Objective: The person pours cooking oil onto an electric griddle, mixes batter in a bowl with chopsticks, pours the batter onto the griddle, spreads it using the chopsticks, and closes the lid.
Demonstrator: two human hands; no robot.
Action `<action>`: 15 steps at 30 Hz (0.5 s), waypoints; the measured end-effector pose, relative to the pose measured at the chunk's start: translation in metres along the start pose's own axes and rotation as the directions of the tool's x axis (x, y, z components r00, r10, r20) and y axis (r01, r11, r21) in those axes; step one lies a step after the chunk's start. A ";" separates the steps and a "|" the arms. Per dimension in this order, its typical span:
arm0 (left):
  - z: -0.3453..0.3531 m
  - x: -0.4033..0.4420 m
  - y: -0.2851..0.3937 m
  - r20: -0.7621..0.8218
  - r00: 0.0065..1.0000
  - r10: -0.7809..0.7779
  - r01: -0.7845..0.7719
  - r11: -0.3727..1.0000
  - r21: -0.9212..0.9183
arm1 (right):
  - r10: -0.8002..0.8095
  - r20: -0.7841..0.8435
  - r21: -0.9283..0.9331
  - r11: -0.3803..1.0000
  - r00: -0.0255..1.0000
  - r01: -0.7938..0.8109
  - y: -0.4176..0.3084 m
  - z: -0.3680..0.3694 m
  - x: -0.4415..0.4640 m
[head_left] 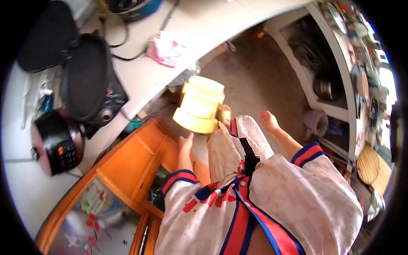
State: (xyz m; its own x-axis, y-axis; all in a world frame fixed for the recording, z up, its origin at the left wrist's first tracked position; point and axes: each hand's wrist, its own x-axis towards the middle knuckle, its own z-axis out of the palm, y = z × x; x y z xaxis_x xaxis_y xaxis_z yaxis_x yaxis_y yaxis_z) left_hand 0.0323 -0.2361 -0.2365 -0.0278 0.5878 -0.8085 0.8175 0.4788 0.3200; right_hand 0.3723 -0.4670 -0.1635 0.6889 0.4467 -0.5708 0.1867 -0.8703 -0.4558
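Note:
A yellow plastic stool-like object (pixel 202 100) is in front of my legs, beside the counter. My left hand (pixel 185 142) is just below its near edge, with fingers apart. Whether the fingertips touch that edge is hard to tell. On the other side of my legs, my right hand (pixel 268 121) hangs loosely over the floor and holds nothing that I can see; its fingers are slightly blurred. One foot in a tan slipper (pixel 224 114) shows right beside the yellow object.
Along the left runs a white counter (pixel 140 91) with a black appliance with its lid raised (pixel 87 78), a dark round pot-like cooker (pixel 57 142) and a pink cloth (pixel 166 49). Below it stands an orange wooden cabinet (pixel 127 157). White-framed shelving (pixel 340 55) lines the right.

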 end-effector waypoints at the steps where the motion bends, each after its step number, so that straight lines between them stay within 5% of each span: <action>1: 0.013 0.021 0.006 0.013 0.999 -0.032 0.032 0.999 -0.006 | 0.092 0.015 0.090 0.992 0.996 -0.093 0.022 0.002 -0.007; 6: 0.061 0.096 -0.014 0.240 0.930 -0.279 0.330 0.921 -0.207 | 0.105 -0.093 0.094 0.991 0.990 -0.096 0.049 0.014 -0.071; 10: 0.092 0.120 -0.006 0.235 0.954 -0.186 0.264 0.893 -0.364 | 0.204 -0.091 0.248 0.953 0.975 -0.176 0.054 0.025 -0.098; 12: 0.102 0.129 -0.009 0.487 0.867 -0.111 0.398 0.741 -0.540 | 0.198 -0.110 0.238 0.957 0.974 -0.168 0.063 0.022 -0.112; 13: 0.122 0.164 -0.028 0.456 0.884 -0.101 0.380 0.722 -0.578 | 0.204 -0.137 0.260 0.952 0.969 -0.163 0.063 0.023 -0.109; 15: 0.134 0.149 0.001 0.298 0.889 -0.348 0.451 0.779 -0.435 | 0.248 -0.107 0.333 0.921 0.963 -0.201 0.063 0.016 -0.111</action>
State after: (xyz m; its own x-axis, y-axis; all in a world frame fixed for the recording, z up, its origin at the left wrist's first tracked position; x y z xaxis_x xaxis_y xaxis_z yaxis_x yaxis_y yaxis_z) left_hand 0.1062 -0.2349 -0.4225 -0.1375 0.1611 -0.9773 0.3747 0.9218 0.0993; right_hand 0.2962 -0.5681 -0.1392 0.7844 0.1920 -0.5898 -0.1992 -0.8225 -0.5328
